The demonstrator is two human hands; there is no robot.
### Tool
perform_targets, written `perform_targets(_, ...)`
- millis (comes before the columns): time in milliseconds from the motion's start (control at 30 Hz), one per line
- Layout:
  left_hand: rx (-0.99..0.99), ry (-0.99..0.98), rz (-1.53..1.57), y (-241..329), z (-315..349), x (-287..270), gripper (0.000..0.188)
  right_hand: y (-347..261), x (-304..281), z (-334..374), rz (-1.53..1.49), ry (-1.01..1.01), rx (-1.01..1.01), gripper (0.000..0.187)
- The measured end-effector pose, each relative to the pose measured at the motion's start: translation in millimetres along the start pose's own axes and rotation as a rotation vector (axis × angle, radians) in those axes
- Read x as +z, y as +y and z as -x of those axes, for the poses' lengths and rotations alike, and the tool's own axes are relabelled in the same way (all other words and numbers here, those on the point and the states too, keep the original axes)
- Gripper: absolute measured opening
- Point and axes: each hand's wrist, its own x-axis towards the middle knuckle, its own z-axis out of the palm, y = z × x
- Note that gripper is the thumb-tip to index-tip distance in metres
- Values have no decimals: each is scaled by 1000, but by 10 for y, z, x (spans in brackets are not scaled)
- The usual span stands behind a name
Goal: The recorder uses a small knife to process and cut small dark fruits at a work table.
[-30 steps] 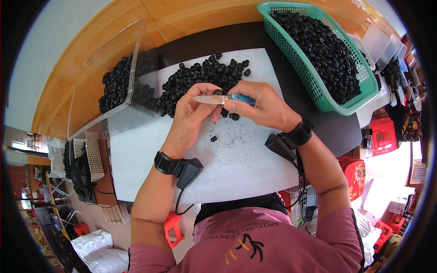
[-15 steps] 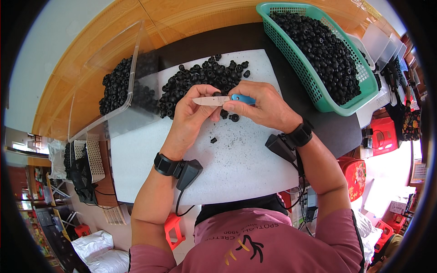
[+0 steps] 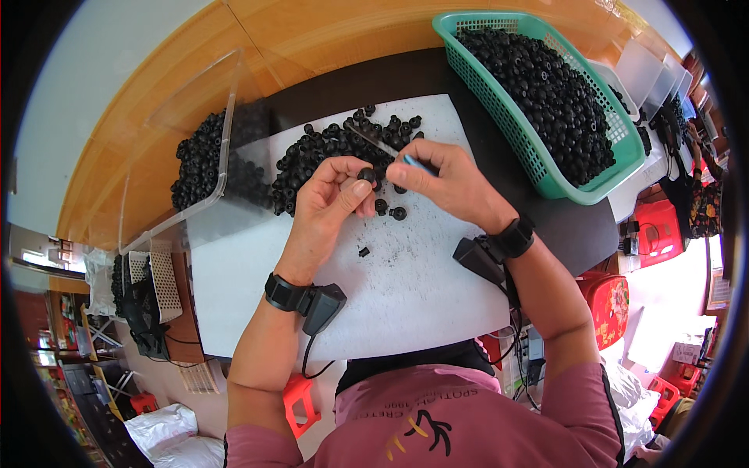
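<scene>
My left hand (image 3: 331, 193) pinches a small round black part (image 3: 366, 175) between thumb and fingertips. Close beside it, my right hand (image 3: 445, 181) is closed on the blue handle of a knife (image 3: 381, 145); the blade points up and left, apart from the held part. Beyond both hands a heap of similar black parts (image 3: 308, 160) lies on a white foam sheet (image 3: 335, 296). A few loose ones sit just below my fingers, and a small black scrap (image 3: 363, 252) lies nearer to me among dark crumbs.
At the far right stands a green basket (image 3: 538, 160) full of black parts. A clear plastic bin (image 3: 228, 148) lies tipped at the left with more parts in it. The dark table (image 3: 577, 238) shows around the sheet. Cables hang from the black wrist devices (image 3: 324, 308).
The knife has swung from lying level across the held part to pointing up and left, away from it. My right hand has tilted; the black part now shows in my left fingers.
</scene>
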Motion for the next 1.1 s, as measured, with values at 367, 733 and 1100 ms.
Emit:
perform_targets(367,-17,-62,-72,-39,14,67,22,-83,28,24,-54,-70,83,31)
perform_targets(733,-25,-69,-25,-39,36,61,22,-152,63,34,-46,-58,95,26)
perform_targets(1100,0,-69,72,-35,20,0,21,-73,31,40,164,-13,-199,23)
